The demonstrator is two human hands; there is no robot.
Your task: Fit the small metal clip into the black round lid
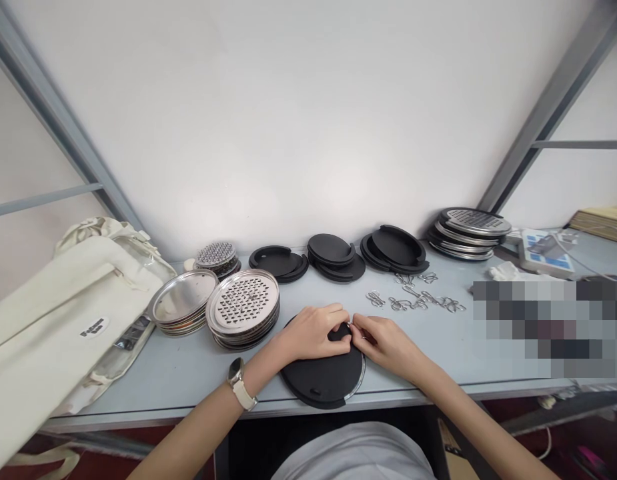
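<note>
A black round lid (322, 377) with a shiny metal disc under it lies at the table's near edge. My left hand (315, 331) rests on its far rim with fingers curled down onto it. My right hand (377, 340) meets it from the right, fingers pinched on a small wire clip (351, 325) at the lid's rim. A wristwatch (241, 390) sits on my left wrist. Several loose wire clips (413, 299) lie just beyond my right hand.
Stacks of perforated metal discs (244, 304) and plain metal plates (182, 307) stand left. Black lid stacks (338, 257) and a further metal disc stack (468, 232) line the back wall. A cream bag (63, 320) fills the left; a blurred patch covers the right.
</note>
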